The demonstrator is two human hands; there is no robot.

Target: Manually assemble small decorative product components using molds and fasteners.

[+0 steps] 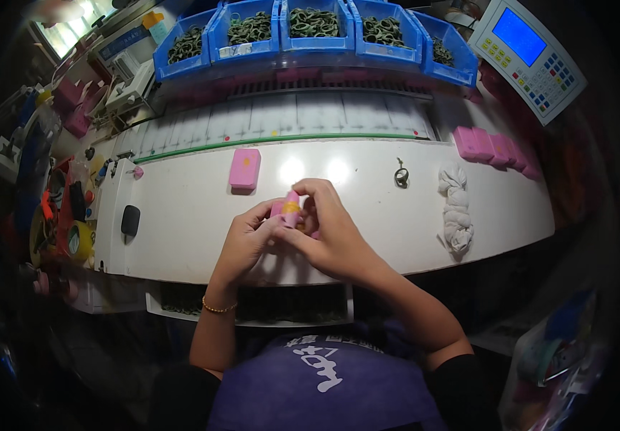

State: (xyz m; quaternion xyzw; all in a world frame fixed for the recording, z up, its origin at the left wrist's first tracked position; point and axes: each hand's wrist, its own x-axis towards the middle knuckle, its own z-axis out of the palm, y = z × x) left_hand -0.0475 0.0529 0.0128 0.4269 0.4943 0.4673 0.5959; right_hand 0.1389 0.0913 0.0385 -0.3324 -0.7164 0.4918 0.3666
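Both my hands meet over the middle of the white worktable (396, 223). My left hand (246, 241) and my right hand (328, 230) together grip a small pink block (290, 208) with a yellow mark, held just above the table. A second pink block (244, 169) with a yellow mark lies flat on the table beyond my left hand. A small dark ring-shaped part (402, 174) sits on the table to the right of my hands.
Blue bins (252, 29) of dark rings line the back. A row of pink blocks (493, 147) stands at the right, a knotted white cloth (457, 208) beside it. A control panel (529, 50) with a blue screen is at the far right. Tape rolls and tools (73, 223) crowd the left.
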